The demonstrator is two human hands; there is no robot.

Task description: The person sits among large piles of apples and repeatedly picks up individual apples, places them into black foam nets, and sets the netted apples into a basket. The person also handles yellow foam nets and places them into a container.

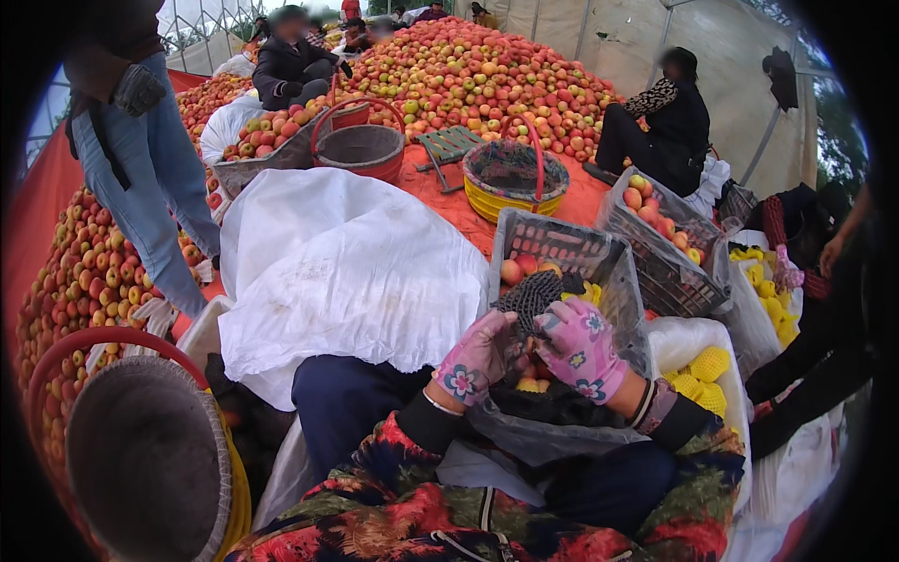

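Note:
My left hand (479, 358) and my right hand (582, 348), both in pink flowered gloves, are closed on a dark foam net sleeve (530, 296). They pinch its near edge from both sides, above the open crate (564, 242). Whether an apple sits inside the sleeve is hidden. Beneath my hands, the dark plastic crate with a clear liner holds several red apples (512, 272) and some yellow foam nets (592, 293). More yellow foam nets (709, 365) lie in a white bag right of my right forearm.
A white sheet (342, 258) covers something at my left knee. Nearby stand a large yellow bucket (140, 459), another yellow bucket (513, 201), a red bucket (361, 155) and a second apple crate (660, 267). Behind rises a big apple heap (487, 80); people sit and stand around.

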